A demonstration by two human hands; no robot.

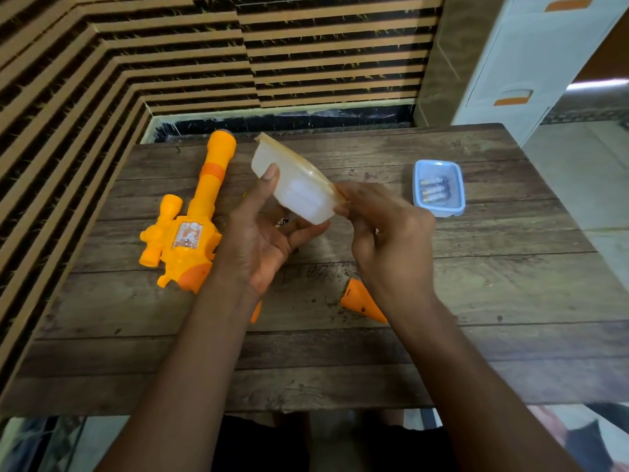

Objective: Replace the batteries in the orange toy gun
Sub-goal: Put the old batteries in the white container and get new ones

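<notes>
— Near the front edge of the wooden table (476, 301), what's that orange cone-shaped piece (360, 303) by the right forearm? Just lying loose?

— Yep, flat on the wood, nobody's touching it. Just past it both hands hold a cloudy white tub (299, 185) up off the table, tilted. The left hand (258, 240) grips it, thumb on the side, fingers underneath. The right hand (384, 229) pinches its rim.

— And the orange toy gun (190, 229)?

— Lying on the table left of the left hand, barrel pointing away. Further back on the right, a blue tray (439, 211) holds three batteries (434, 190).
</notes>
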